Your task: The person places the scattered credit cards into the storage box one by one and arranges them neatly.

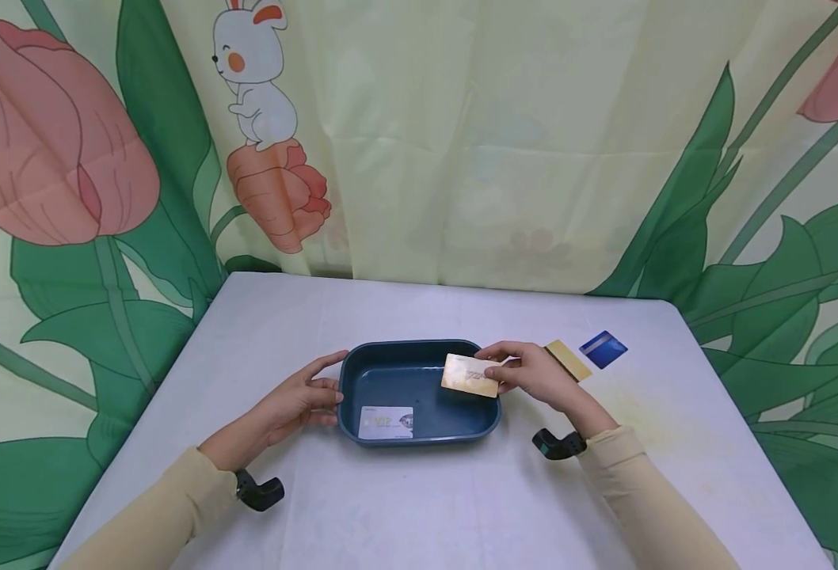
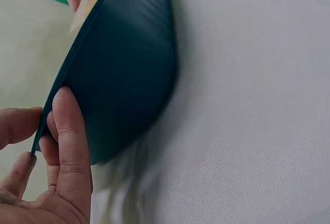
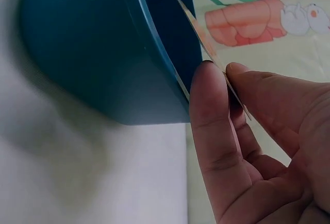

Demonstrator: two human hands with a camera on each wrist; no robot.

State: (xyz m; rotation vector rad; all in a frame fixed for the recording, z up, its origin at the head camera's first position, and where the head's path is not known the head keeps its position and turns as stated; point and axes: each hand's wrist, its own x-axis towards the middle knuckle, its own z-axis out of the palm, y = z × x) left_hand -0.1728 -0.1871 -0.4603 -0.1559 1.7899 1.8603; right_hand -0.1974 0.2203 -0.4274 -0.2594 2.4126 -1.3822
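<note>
A dark blue plastic tray (image 1: 419,438) with rounded corners stands on the table in the middle of the head view. At its left end, my left hand (image 1: 303,406) holds the rim, with one finger (image 2: 69,131) lying against the outer wall. My right hand (image 1: 529,376) pinches a gold card (image 1: 470,375) between thumb and fingers over the tray's right end. In the right wrist view, that gold card (image 3: 203,41) is tilted and seen nearly edge-on. A silvery-white card printed "VIP" (image 1: 386,423) lies inside the tray at the front left.
Right of the tray, another gold card with a dark stripe (image 1: 569,360) lies on the table, partly hidden by my right hand. A blue card (image 1: 603,349) is just beyond it. White cloth covers the table (image 1: 405,514). A printed curtain (image 1: 462,158) hangs behind.
</note>
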